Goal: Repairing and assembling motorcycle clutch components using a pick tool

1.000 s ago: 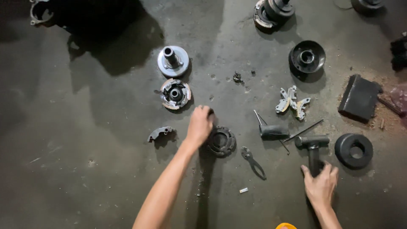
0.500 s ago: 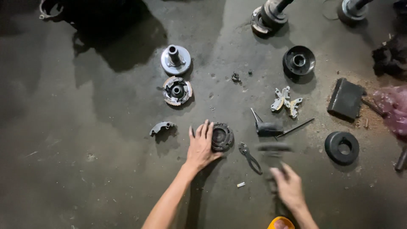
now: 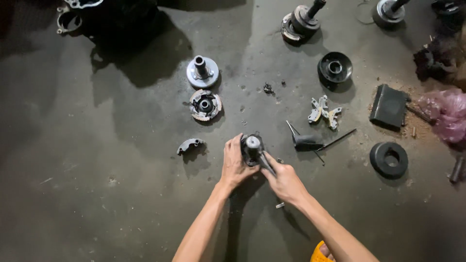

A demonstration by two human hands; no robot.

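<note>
Centrally, on the dark concrete floor (image 3: 97, 194), both hands meet over one part.

Item 1: round dark hub part (image 3: 251, 151), near the middle of the floor, a little toward its near edge. The left hand (image 3: 234, 165) curls about its left flank, fingers bent and closed on the rim, seemingly to steady it against turning.

Item 2: hammer-like tool (image 3: 257, 150) with a pale round head and dark handle. The right hand (image 3: 285, 180) is wrapped shut around the handle, the head set on top of the hub part, so the grip puts the tool's end square over the part's centre.

Item 3: curved shoe piece (image 3: 189, 144), lying alone just left of the left hand.

Item 4: toothed round plate (image 3: 205, 105), and beyond it a flanged disc with an upright stub (image 3: 202, 73); both stand in a column toward the far edge, laid out as if in sequence.

Item 5: black pulley-shaped dish (image 3: 334, 68), far right of centre.

Item 6: cluster of small pale metal pieces (image 3: 324, 111).

Item 7: dark socket tool with thin rods (image 3: 310, 141), just right of the hands, within easy reach.

Item 8: black ring (image 3: 389, 158), toward the right edge.

Item 9: dark flat block (image 3: 388, 106), with a pink bag (image 3: 449, 114) at the right edge.

Item 10: two shafted assemblies (image 3: 302, 22) at the far edge.
</note>
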